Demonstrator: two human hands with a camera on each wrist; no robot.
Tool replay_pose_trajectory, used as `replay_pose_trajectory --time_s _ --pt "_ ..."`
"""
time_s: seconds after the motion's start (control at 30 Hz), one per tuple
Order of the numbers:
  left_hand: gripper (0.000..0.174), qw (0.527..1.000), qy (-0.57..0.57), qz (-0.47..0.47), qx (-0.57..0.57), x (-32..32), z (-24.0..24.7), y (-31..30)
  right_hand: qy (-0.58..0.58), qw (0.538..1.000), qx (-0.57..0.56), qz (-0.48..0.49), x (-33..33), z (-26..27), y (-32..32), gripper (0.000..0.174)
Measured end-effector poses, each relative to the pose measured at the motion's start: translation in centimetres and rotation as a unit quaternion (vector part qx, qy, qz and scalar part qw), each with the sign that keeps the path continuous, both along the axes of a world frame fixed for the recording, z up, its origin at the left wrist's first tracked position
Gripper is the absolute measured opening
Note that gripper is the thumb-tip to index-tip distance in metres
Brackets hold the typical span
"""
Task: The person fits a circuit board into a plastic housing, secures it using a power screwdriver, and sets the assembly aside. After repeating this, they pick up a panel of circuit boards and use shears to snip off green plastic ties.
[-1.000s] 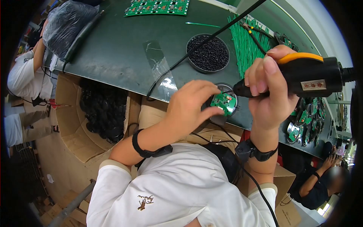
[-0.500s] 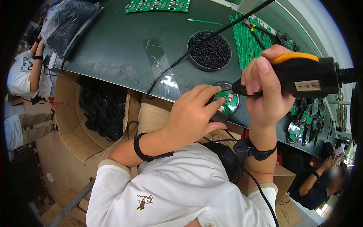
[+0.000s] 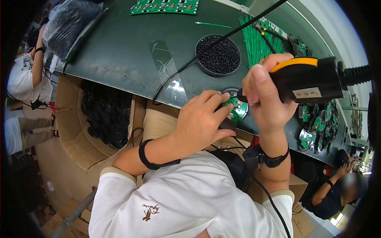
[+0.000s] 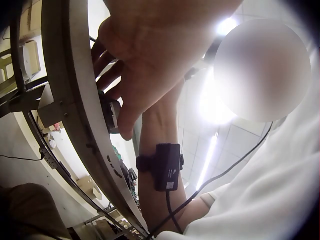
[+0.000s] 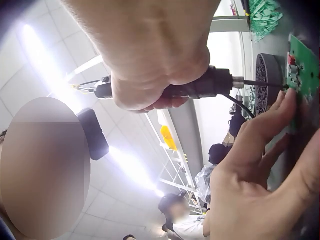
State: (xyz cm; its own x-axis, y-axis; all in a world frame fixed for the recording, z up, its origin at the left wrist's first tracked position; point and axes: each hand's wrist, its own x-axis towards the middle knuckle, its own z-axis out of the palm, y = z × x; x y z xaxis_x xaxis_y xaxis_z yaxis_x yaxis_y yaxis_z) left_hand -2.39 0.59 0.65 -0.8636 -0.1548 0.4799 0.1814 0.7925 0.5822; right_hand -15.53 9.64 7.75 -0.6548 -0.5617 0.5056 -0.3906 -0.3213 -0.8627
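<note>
In the head view my left hand (image 3: 200,121) holds a round green circuit board (image 3: 239,111) at the table edge, two fingertips on it and the thumb at its near side. My right hand (image 3: 268,101) grips a black power screwdriver (image 3: 323,85) with an orange strip, its nose over the board. The right wrist view shows the screwdriver's bit (image 5: 262,83) reaching the board (image 5: 302,70) beside the left hand's fingertips; exact contact is unclear. A dark part (image 4: 111,114) lies by the left thumb in the left wrist view.
A round dish of black screws (image 3: 218,55), green strips (image 3: 258,43), pliers (image 3: 264,35) and a board panel (image 3: 164,6) lie on the table (image 3: 123,47). Assembled boards (image 3: 319,123) are piled at right. A carton of black parts (image 3: 71,131) stands left. Other people (image 3: 337,190) are near.
The left thumb has moved off the board's face to its near side, and the fingers have shifted onto the board. The right hand and screwdriver have moved slightly left and down.
</note>
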Motion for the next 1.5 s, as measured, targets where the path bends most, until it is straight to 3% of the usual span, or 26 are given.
replay_pose_trajectory --time_s 0.23,0.5,0.57,0.6,0.63,0.67,0.73,0.77,0.83,0.93,1.17,1.27,1.33,1.43,1.5 --pt "0.063 1.000 0.000 -0.005 -0.010 0.1 0.1 -0.1 -0.017 1.000 -0.013 0.000 0.0 0.0 -0.4 0.016" --pt "0.052 0.999 -0.019 -0.028 0.002 0.4 -0.1 -1.2 -0.046 0.997 -0.046 -0.034 -4.7 2.7 1.4 0.041" --pt "0.049 0.996 -0.009 -0.033 0.084 0.2 0.2 -1.6 0.076 0.979 0.082 -0.172 -5.0 2.2 3.1 0.050" --pt "0.043 0.995 0.025 -0.027 0.088 -0.2 0.0 -1.8 0.220 0.913 0.149 -0.309 -5.0 1.5 4.4 0.055" --pt "0.043 0.995 0.030 -0.024 0.089 -0.3 0.0 -1.8 0.263 0.895 0.143 -0.330 -4.1 1.4 6.0 0.064" --pt "0.040 0.990 0.030 -0.029 0.132 -0.2 0.3 -1.7 0.235 0.917 0.161 -0.281 -3.1 0.8 8.1 0.066" --pt "0.036 0.983 0.034 -0.033 0.175 -0.4 1.0 -1.4 0.228 0.930 0.274 -0.088 -0.4 1.0 10.4 0.055" --pt "0.034 0.977 0.030 -0.047 0.204 -0.4 1.5 -1.0 0.146 0.948 0.281 -0.033 0.7 0.1 10.9 0.046" --pt "0.033 0.970 0.024 -0.073 0.231 -1.0 2.4 -0.2 0.173 0.945 0.277 -0.032 0.9 -2.2 12.5 0.044" --pt "0.033 0.966 0.026 -0.105 0.236 -2.0 3.3 1.3 0.173 0.952 0.232 -0.096 1.2 -2.7 14.2 0.037" --pt "0.033 0.966 0.005 -0.137 0.219 -3.7 3.8 4.1 0.136 0.951 0.234 -0.147 1.2 -2.0 17.7 0.031" --pt "0.032 0.969 0.013 -0.134 0.208 -4.0 4.2 4.8 0.057 0.963 0.186 -0.187 1.0 -2.3 19.1 0.026" --pt "0.032 0.975 0.003 -0.110 0.191 -4.0 4.5 5.0 0.138 0.942 0.178 -0.249 -0.4 -1.7 21.5 0.022" --pt "0.025 0.985 -0.006 -0.087 0.152 -3.4 2.6 3.6 0.120 0.888 0.141 -0.421 -4.1 -0.3 27.9 0.020" --pt "0.022 0.992 -0.018 -0.042 0.118 -2.8 1.5 2.8 0.150 0.802 0.160 -0.555 -7.6 0.9 33.5 0.016"
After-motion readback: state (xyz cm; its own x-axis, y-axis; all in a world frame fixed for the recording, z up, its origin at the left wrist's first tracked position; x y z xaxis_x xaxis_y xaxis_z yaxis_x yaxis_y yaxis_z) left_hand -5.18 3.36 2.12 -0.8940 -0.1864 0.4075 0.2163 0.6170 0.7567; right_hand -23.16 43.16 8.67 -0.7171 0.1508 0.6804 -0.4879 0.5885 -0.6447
